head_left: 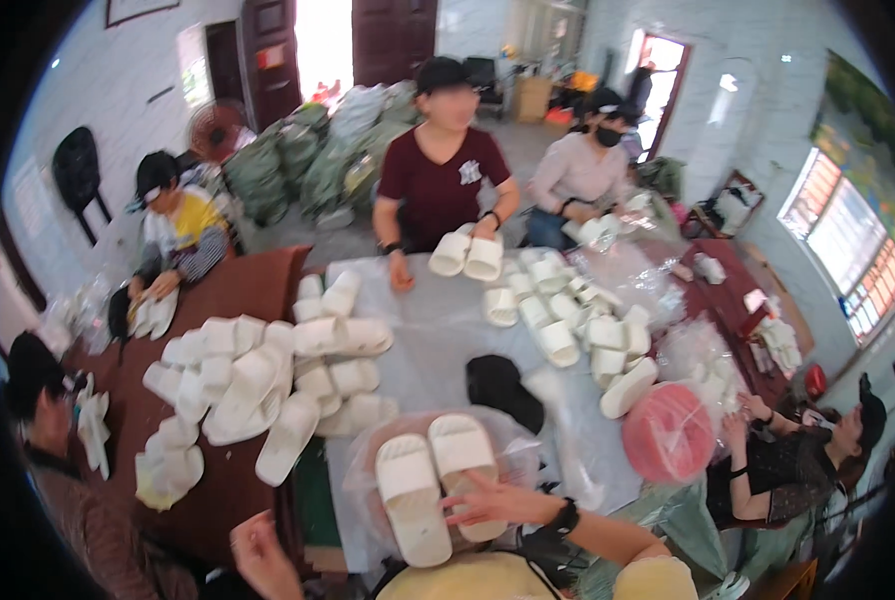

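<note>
Starting from the left, the left hand [260, 555] hovers low at the counter's [438, 345] near edge, fingers loosely curled and holding nothing, as far as the blur allows me to see. Beside it lies a pair of white slippers [436, 482], side by side on a clear plastic bag [521, 440] that is spread under and around them; I cannot tell if they are already inside it. The right hand [498, 500], with a dark watch on the wrist, rests open on the right slipper, fingers spread over its heel. Judging by this, the pair seems only partly packed. Much work looks left: a big loose pile of white slippers [258, 375] is on the left part of the counter, and another group [578, 325] is on the right. A black cap [503, 385] lies between them, and further right is a pink round bundle [670, 432]. Other persons sit around, some handling slippers too.
</note>
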`<state>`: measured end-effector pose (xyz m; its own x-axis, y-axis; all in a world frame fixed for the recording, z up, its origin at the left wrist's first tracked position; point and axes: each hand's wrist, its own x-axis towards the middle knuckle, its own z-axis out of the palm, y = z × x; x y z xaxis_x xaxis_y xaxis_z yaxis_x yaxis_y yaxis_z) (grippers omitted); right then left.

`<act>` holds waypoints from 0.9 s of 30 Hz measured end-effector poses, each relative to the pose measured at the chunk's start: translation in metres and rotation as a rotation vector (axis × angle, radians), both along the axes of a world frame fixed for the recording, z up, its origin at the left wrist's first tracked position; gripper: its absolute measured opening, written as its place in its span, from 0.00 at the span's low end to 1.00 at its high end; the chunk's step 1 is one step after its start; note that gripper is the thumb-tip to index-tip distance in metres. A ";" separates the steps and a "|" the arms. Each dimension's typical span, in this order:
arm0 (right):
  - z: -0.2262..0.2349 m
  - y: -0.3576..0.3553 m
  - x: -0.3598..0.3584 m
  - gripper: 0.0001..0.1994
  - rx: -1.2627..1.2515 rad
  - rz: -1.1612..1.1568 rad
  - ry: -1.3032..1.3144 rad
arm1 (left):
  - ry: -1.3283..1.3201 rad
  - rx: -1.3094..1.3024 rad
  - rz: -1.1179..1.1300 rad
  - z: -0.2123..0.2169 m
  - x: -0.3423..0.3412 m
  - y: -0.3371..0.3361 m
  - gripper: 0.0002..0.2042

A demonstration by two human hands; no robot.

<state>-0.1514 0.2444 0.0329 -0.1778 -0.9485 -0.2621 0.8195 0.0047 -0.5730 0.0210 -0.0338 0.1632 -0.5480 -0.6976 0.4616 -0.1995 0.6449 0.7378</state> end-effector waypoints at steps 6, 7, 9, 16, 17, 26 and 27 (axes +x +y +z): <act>0.000 -0.029 -0.009 0.17 -0.122 -0.074 -0.481 | 0.206 -0.328 0.580 0.020 0.026 -0.031 0.09; 0.003 -0.032 -0.009 0.16 -0.163 -0.039 -0.595 | 0.173 -0.335 0.581 0.021 0.024 -0.030 0.09; 0.005 -0.038 -0.008 0.16 -0.140 -0.138 -0.632 | 0.103 -0.351 0.582 0.021 0.022 -0.026 0.10; 0.005 -0.055 -0.010 0.20 0.248 -0.637 -0.841 | -0.199 0.009 0.125 -0.038 -0.003 -0.015 0.09; 0.003 -0.052 -0.010 0.20 0.252 -0.633 -0.854 | -0.226 -0.001 0.066 -0.053 -0.006 -0.014 0.09; 0.062 0.049 -0.038 0.13 -0.208 -1.059 -0.510 | -0.281 0.197 -0.124 -0.088 -0.030 -0.004 0.06; 0.076 0.059 -0.039 0.12 -0.219 -1.198 -0.549 | -0.291 0.175 -0.109 -0.102 -0.024 -0.013 0.07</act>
<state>-0.1903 0.3033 0.1091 -0.8462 -0.3139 -0.4306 0.3765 -0.9241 -0.0662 -0.0032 -0.0472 0.0611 -0.7145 -0.6825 0.1539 -0.3548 0.5431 0.7611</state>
